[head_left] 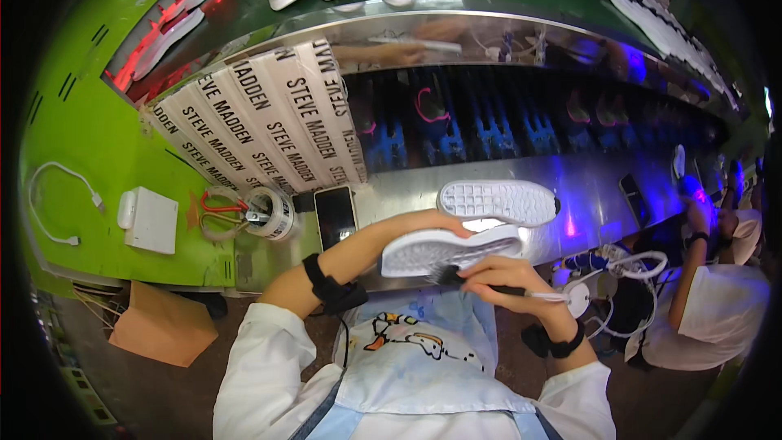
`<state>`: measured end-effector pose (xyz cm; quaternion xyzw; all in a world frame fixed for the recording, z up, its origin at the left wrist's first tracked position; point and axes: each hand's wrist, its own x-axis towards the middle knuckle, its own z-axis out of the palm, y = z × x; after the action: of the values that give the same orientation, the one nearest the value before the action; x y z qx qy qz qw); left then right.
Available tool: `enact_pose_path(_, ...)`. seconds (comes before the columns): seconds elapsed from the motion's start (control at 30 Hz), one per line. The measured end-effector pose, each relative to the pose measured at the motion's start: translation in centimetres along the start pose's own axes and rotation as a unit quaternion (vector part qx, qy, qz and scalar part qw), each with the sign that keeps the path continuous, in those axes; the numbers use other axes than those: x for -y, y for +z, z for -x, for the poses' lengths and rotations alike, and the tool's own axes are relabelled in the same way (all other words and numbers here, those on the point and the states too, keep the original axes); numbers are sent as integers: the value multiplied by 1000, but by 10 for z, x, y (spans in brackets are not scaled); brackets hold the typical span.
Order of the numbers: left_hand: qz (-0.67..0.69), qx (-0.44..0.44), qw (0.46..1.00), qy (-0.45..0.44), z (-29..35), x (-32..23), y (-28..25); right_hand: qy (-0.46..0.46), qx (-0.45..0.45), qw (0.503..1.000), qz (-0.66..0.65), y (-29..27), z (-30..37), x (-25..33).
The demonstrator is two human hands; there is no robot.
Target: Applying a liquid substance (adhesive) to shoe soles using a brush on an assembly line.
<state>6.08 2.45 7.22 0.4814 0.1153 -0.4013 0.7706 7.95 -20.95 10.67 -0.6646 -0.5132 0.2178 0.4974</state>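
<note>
1. White sole: centre of frame, tilted, gripped by the left hand.
2. Brush: gripped in the right hand, bristles at the sole's near rim.
3. Step in hand: apparently brushing. Next move likely calls for steady left-hand support.
4. Second sole: just above, on the bench.

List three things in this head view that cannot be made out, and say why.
Left hand: head view, most fingers hidden behind the held sole.
Brush: head view, too small to tell if its tips touch.
Co-worker's hand: head view, fingers lost in blue glare.
</note>
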Motion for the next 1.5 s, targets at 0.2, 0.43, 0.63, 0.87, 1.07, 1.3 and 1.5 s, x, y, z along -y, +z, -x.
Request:
enact_pose_path(0.2,193,-10,971,140,35,-15,2,-37,-223,973,51,-21,-17,20)
enact_pose_path(0.43,326,-71,798,501,166,-134,-59,-138,-354,896,-229,-19,-14,15)
enact_pose_path(0.63,-412,-791,428,144,178,-252,-128,-29,-359,876,-321,11,-7,19)
enact_pose_path(0.87,-137,-571,599,545,204,-182,-90,8,-438,848,-298,0,12,2)
enact_pose_path(1.07,311,14,856,412,110,31,-47,-22,-241,882,-405,21,1,17)
enact_pose_path(1.3,434,104,847,288,-5,121,1,4,-261,965,15,51,-24,-8)
enact_pose_path(1.5,382,-20,861,335,2,102,11,172,-291,915,-220,59,-26,13)
